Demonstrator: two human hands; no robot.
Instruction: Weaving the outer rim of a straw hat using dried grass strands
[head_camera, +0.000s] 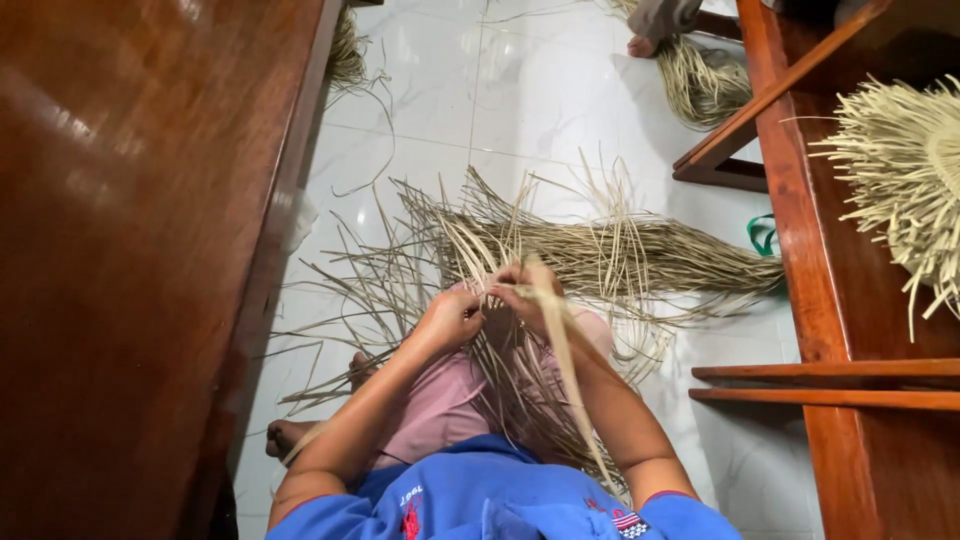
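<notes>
far left: dark red-brown polished wooden bench (130, 250), glossy top, running up the frame. all places below are relative to the woven work.

left of the woven work: left hand (450, 318), grip curled narrow, fingers pinched on thin strips at the near edge of the weave.

centre: flat pale tan woven straw piece with loose strip ends (520, 250), lying over the person's lap and onto the white tiled floor (560, 90). long loose ends fan out away from the body and to the right; long axis of the bundle runs roughly left-right across the floor. strips look dry, thin, flexible, matte.

just right of the left hand, touching the weave: right hand (525, 295), grip closed on one broad pale strip (565, 370) that trails back toward the body. both hands sit equally close, nearly touching each other.

far right of the weave: reddish wooden furniture frame (830, 300), carrying a pale round straw piece with a fringe (905, 170). a second straw bundle (705, 85) lies beyond the weave.
</notes>
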